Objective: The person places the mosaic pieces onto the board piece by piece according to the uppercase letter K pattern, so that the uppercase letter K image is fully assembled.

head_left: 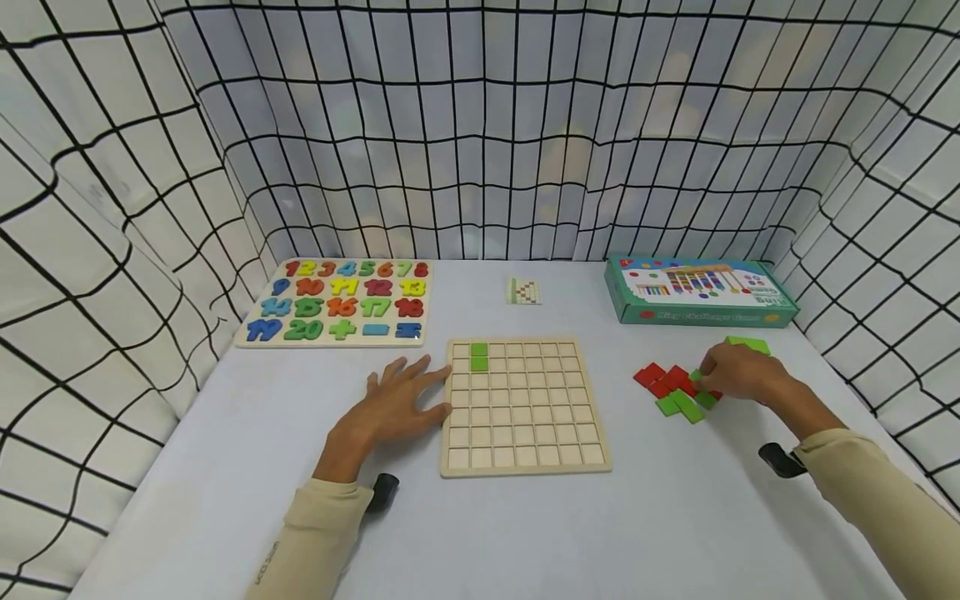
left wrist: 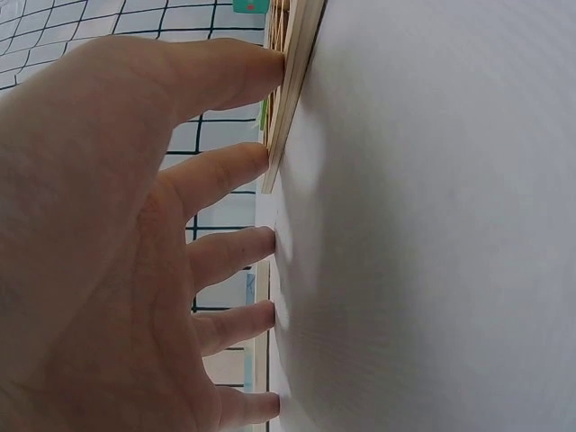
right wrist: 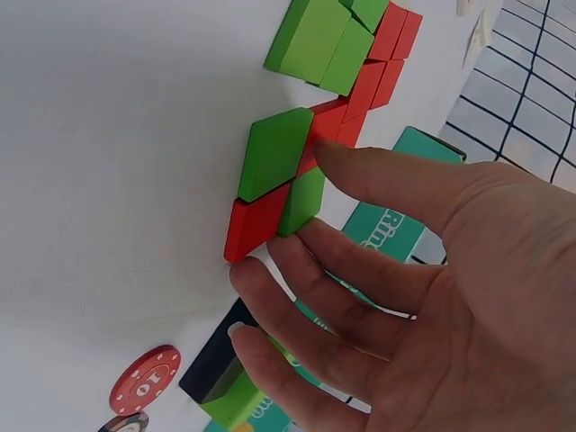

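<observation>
My left hand [head_left: 393,402] lies with spread fingers at the left edge of a wooden grid board [head_left: 525,472]; in the left wrist view its thumb and index finger touch the board's side [left wrist: 292,76]. Two green tiles [head_left: 479,357] sit in the board's upper cells, in its second column. At the right, my right hand [head_left: 738,372] is over a group of loose red tiles [head_left: 660,379] and green tiles [head_left: 686,406]. The right wrist view shows a green tile [right wrist: 303,200] pinched between thumb and fingertips. A red tile [right wrist: 256,223] and another green tile [right wrist: 274,153] lie beside it.
A number puzzle board [head_left: 360,308] lies at back left, a small pattern card [head_left: 525,292] at back middle, and a green game box [head_left: 705,292] at back right. A red chip [right wrist: 147,378] and a black-and-green block [right wrist: 220,369] are near my right hand. Black netting surrounds the table.
</observation>
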`<state>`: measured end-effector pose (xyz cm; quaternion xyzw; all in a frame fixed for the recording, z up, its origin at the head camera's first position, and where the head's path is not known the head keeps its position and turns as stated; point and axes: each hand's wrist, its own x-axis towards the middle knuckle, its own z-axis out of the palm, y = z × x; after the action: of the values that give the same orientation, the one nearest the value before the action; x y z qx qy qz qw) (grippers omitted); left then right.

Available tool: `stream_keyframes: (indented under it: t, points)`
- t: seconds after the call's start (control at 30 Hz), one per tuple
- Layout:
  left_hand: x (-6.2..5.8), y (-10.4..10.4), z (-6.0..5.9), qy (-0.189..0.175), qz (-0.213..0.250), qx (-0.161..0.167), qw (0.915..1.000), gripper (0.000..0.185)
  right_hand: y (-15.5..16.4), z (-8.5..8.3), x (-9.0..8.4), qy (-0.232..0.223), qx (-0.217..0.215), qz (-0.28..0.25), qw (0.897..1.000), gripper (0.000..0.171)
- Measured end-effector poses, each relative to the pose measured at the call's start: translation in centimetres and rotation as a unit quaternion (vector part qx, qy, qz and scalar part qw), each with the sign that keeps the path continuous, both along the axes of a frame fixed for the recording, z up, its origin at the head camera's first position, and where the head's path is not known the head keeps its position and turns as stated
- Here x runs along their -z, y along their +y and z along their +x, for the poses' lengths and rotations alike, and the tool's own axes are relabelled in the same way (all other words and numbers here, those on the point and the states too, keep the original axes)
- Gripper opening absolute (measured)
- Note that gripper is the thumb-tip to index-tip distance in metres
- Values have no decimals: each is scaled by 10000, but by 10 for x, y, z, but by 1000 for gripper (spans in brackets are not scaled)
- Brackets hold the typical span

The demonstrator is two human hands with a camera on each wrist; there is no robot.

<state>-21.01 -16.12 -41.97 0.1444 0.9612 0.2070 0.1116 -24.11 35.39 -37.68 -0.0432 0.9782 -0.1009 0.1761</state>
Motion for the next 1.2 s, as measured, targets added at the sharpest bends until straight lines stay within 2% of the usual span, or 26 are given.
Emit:
stream_keyframes:
  t: [0.17, 0.33, 0.6, 0.83, 0.97, 1.2]
  points:
    - [-1, -1, 3, -49, -12, -45, 10000, 67, -6, 2, 4, 190, -98, 156, 9996, 47]
    - [-2, -1, 4, -35, 29, -35, 10000, 68, -10, 4, 6, 574, -180, 357, 9976, 41]
    - [0, -1, 3, -1, 14, -11, 10000, 69, -9, 8, 10, 1016, -216, 336, 9940, 28]
    - [0, 0, 3, -10, 6, -34, 10000, 68, -6, 7, 10, 1113, -235, 82, 9935, 27]
    - [0, 1, 3, -20, 27, -32, 10000, 68, -7, 5, 6, 1350, -316, -155, 9902, 23]
    - [0, 1, 2, 19, -27, -27, 10000, 67, -40, 1, -5, 1706, -545, -669, 9816, 21]
